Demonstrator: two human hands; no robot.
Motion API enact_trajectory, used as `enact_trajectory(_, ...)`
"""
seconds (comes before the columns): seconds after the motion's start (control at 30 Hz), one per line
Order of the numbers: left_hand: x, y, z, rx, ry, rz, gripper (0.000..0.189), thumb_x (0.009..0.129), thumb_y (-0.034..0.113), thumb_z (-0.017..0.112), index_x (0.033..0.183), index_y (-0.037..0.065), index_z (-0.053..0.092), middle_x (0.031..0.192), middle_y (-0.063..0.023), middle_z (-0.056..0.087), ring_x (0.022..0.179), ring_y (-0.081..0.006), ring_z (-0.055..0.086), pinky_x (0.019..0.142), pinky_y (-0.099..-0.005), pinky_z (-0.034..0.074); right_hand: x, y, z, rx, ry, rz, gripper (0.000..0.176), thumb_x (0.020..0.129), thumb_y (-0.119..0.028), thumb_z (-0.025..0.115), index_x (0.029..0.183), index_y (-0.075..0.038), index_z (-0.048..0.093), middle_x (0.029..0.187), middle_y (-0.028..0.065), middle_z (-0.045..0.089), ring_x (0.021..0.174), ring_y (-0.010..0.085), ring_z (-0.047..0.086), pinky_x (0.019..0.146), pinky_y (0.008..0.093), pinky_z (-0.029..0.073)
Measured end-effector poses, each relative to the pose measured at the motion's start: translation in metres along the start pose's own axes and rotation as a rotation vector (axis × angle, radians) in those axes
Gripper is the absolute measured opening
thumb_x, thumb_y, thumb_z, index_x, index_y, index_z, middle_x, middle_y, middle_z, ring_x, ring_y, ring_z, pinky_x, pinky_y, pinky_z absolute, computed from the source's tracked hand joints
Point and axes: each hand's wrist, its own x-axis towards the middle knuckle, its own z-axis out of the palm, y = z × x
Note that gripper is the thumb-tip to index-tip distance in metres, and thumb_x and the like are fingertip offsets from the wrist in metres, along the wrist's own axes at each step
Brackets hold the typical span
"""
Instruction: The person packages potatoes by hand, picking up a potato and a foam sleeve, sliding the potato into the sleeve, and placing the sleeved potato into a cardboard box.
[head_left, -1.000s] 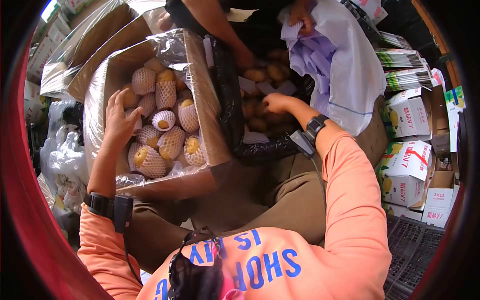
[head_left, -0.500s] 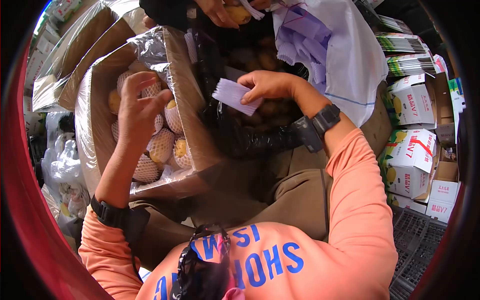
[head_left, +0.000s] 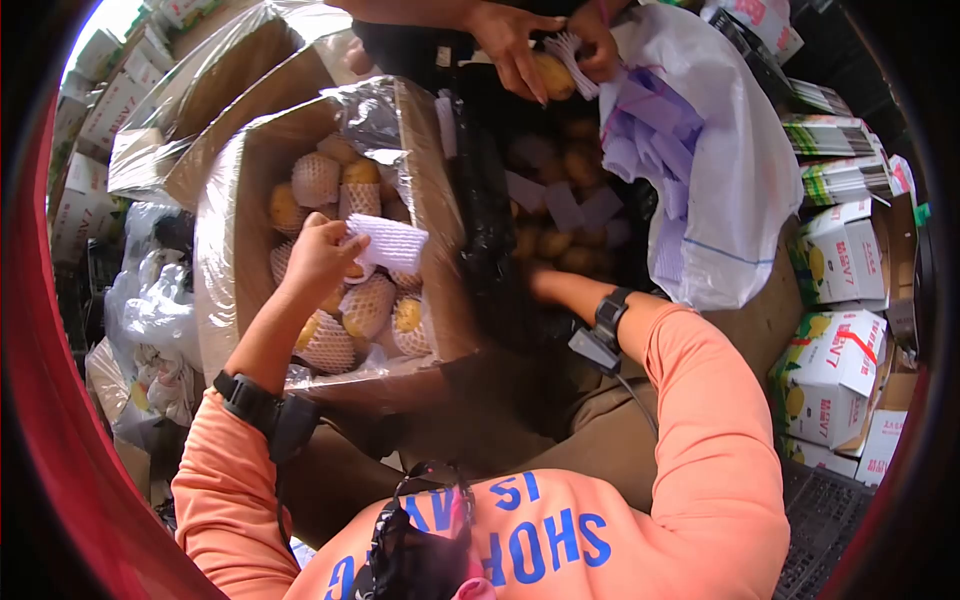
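My left hand (head_left: 318,256) is shut on a white foam net sleeve (head_left: 388,242) and holds it over the cardboard box (head_left: 432,215), which is lined with clear plastic and filled with yellow fruit in foam nets (head_left: 352,310). My right hand (head_left: 541,281) reaches down into the black bag (head_left: 487,215) of bare fruit (head_left: 560,250). Its fingers are lost in the dark there, so what they hold is hidden. Across from me, another person's hands (head_left: 520,50) hold a fruit and a net sleeve.
A white bag (head_left: 730,190) full of pale foam sleeves stands right of the black bag. Printed fruit cartons (head_left: 830,360) are stacked at the right, more boxes at the far left. Crumpled plastic bags (head_left: 150,310) lie left of the cardboard box.
The foam sleeve has passed from my right hand to my left, now over the box. My right hand has dropped into the black bag. The other person's hands now work a fruit.
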Motion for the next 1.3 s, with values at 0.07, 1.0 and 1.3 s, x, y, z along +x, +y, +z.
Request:
enact_trajectory(0.07,-0.006,0.007,-0.007,0.298,0.06,0.115,0.032,0.076,0.027,0.069,0.077,-0.004,0.063,0.084,-0.0123,0.052,0.075,-0.0295,0.055,0.071,-0.0391,0.047,-0.041,-0.045,-0.027,0.075,-0.043,-0.148,0.036,0.084,-0.02,0.055,0.114,0.0,0.053,0.109,0.0161,0.06,0.095,0.0243,0.058,0.081,0.0394,0.046)
enact_trajectory(1.0,-0.083,0.083,-0.051,-1.499,-0.561,0.338,0.061,0.082,0.023,0.063,0.133,0.012,0.032,0.117,-0.0097,0.049,0.09,-0.018,0.059,0.05,-0.0249,0.052,-0.247,-0.32,-0.159,1.31,-0.272,-0.71,0.039,0.094,-0.023,0.044,0.125,0.001,0.042,0.121,0.0119,0.053,0.106,0.023,0.056,0.092,0.0389,0.046)
enact_trajectory(1.3,-0.075,0.074,-0.07,-0.877,0.007,0.335,0.075,0.075,0.024,0.065,0.14,0.019,0.029,0.119,-0.0112,0.053,0.104,-0.0244,0.058,0.076,-0.0324,0.052,-0.286,-0.36,-0.166,0.482,0.417,-1.016,0.046,0.088,-0.009,0.056,0.13,-0.004,0.037,0.102,0.0074,0.056,0.09,0.0138,0.059,0.073,0.0267,0.052)
